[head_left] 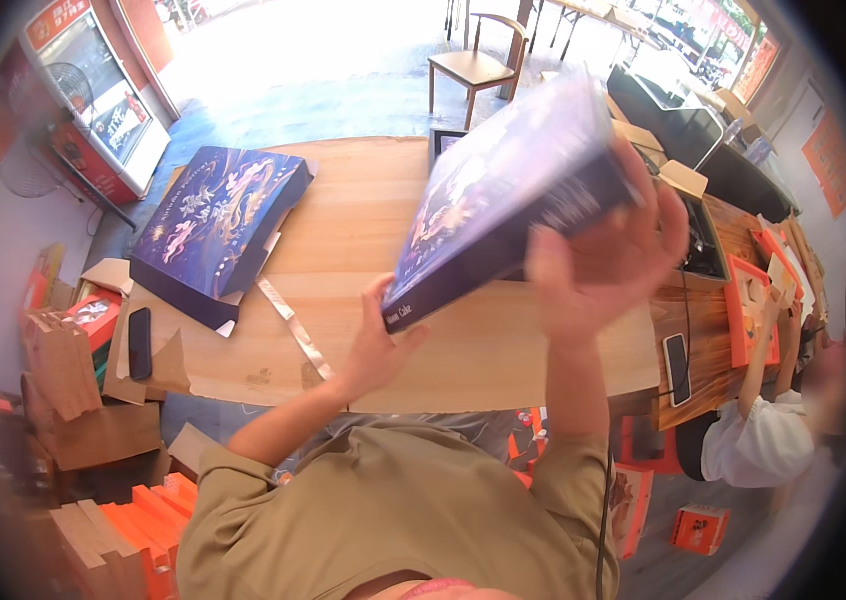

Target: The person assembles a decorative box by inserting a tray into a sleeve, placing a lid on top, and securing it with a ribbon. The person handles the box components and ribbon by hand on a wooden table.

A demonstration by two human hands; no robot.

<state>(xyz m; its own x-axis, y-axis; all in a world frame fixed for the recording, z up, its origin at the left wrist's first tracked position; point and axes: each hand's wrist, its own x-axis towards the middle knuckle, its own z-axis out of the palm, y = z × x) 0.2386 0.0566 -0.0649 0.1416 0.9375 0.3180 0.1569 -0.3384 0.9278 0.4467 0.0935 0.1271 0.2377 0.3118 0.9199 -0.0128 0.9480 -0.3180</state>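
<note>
A flat dark-blue gift box (508, 190) with a purple illustrated top is lifted above the table and tilted, its right end higher and blurred by motion. My left hand (381, 345) holds its lower left corner, thumb and fingers around the edge. My right hand (608, 255) grips the raised right end, the thumb at the near side and the fingers at the end face. To the left lies a matching blue box cover (223, 230) with side flaps sticking out. A pale ribbon-like strip (293, 328) lies between that cover and my left hand.
The wooden table (343, 200) has a black phone (140, 342) at its left edge. Another phone (677, 368) lies on the right-hand counter. Cartons (108, 435) and orange boxes (148, 520) are stacked at lower left. A person in a white top (758, 440) works at the right.
</note>
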